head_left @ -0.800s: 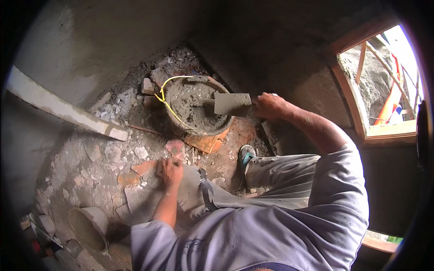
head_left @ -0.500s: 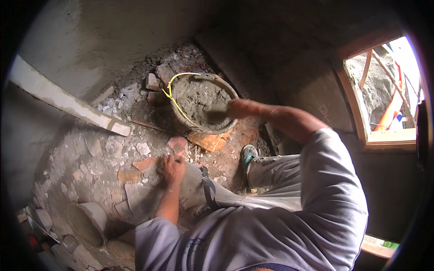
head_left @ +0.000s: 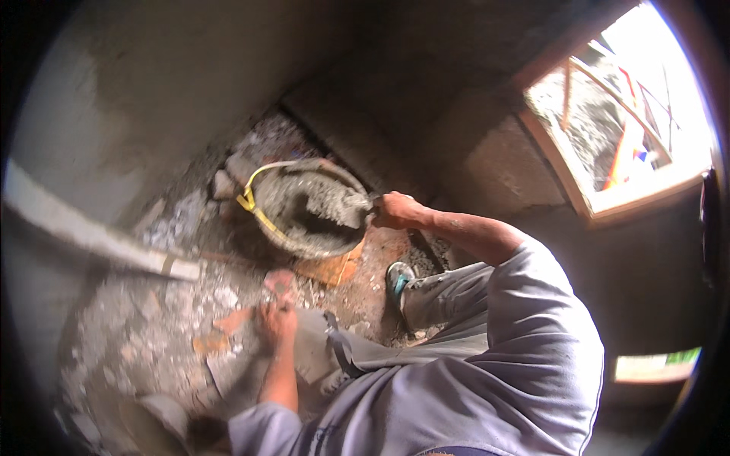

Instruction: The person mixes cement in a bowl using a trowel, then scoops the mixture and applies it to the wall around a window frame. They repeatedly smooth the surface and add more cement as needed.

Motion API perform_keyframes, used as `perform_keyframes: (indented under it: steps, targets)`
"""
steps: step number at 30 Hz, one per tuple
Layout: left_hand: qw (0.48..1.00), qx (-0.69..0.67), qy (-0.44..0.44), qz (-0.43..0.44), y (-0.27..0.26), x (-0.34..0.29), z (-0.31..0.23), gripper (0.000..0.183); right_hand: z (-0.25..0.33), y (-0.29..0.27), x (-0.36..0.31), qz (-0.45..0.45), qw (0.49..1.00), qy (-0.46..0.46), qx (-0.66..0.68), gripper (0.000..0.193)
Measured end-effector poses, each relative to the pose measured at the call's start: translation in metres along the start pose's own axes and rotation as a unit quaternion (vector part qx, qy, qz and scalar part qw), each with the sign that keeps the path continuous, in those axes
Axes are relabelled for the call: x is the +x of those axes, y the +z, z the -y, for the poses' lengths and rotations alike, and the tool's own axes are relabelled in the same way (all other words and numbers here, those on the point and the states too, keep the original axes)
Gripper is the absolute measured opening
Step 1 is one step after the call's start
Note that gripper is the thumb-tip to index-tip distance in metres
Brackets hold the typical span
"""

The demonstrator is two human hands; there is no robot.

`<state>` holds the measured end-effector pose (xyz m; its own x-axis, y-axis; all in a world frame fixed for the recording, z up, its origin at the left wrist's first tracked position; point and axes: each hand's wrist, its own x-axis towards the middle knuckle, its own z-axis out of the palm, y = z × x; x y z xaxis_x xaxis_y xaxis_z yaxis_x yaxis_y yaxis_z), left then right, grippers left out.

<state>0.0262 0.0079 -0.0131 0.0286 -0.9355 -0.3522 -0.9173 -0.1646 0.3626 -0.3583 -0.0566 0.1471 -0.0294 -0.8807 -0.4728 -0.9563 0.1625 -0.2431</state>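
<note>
Big grey wall [head_left: 152,99] filling the upper left here, and below it a floor [head_left: 129,342] littered with rubble. Over on the right, daylight pours through a window opening, its wooden frame [head_left: 551,163] tilted in this view. Along the bottom, the person's grey shirt [head_left: 471,387], dusted trousers [head_left: 449,304] running forward from it, a dark strap [head_left: 340,346] around the left knee. Out left, a long pale board [head_left: 84,226] slants down toward the floor.

And now the centre of it all: a round bucket [head_left: 308,252] tipped slightly, just ahead of the feet, grey wet mortar [head_left: 281,190] inside. Beneath its near edge, a flat orange slab [head_left: 331,270] pokes out.

To the hands! The right hand [head_left: 399,211] is at the bucket's right rim, fingers wrapped tight around the handle end of a trowel [head_left: 368,217]. That trowel reaches in over the bucket, a lump of mortar heaped on it, dark shadow beside the lump. The left hand [head_left: 277,319] lies draped on the left knee, fingers loosely bent, nothing seen in them, a reddish stone [head_left: 280,284] just beyond. A shoe [head_left: 399,283] with a teal patch sits below the right hand. Last and slimmest, the bucket's yellow handle [head_left: 247,201], looped along the left rim.
</note>
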Motion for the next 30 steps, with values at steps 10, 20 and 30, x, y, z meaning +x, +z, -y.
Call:
perform_keyframes:
  steps: [10, 20, 30]
  targets:
    - [0.999, 0.036, 0.016, 0.005, -0.006, 0.002, -0.002, 0.038, 0.098, -0.156, -0.054, -0.018, 0.97, -0.184, 0.16, 0.027]
    - [0.99, 0.074, 0.096, -0.077, 0.004, 0.01, -0.005, 0.036, -0.11, -0.214, 0.012, -0.272, 0.938, 0.133, 0.169, 0.021]
    - [0.997, 0.038, -0.004, 0.065, -0.007, 0.004, -0.017, 0.046, -0.043, -0.079, -0.034, 0.004, 0.99, -0.064, -0.128, 0.025]
